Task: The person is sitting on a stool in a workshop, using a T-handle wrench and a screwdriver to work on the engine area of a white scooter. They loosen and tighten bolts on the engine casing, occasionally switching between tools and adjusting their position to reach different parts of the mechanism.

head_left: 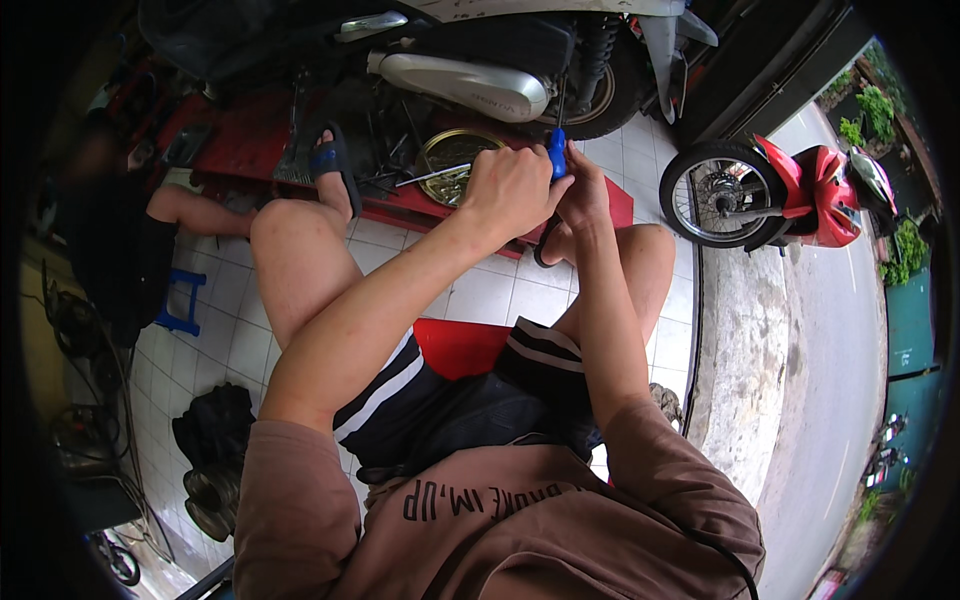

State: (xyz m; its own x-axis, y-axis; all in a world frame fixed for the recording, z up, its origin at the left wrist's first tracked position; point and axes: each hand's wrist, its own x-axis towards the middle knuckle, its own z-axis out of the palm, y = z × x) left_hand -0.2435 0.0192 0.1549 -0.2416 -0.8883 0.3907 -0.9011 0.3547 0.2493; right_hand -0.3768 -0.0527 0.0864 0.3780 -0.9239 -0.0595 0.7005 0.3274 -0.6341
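Observation:
Both of my hands meet in front of a raised scooter point(500, 50). Between them a screwdriver point(558, 152) stands with its blue handle toward me and its thin shaft pointing away to the scooter's rear. My left hand point(508, 188) is closed, its thumb and fingers against the handle. My right hand point(584, 188) is closed at the handle's right side; its fingers are partly hidden. A thin silver rod point(432, 176) runs leftward from my left hand over a round, gold-coloured tray point(432, 155). Whether that hand grips the rod, I cannot tell.
A red platform point(240, 140) holding tools lies under the scooter. At left, another person's bare leg point(205, 208) shows near a blue stool point(182, 300). A red motorbike point(825, 195) stands at right beside the road. Dark objects point(212, 425) lie on the white tiles.

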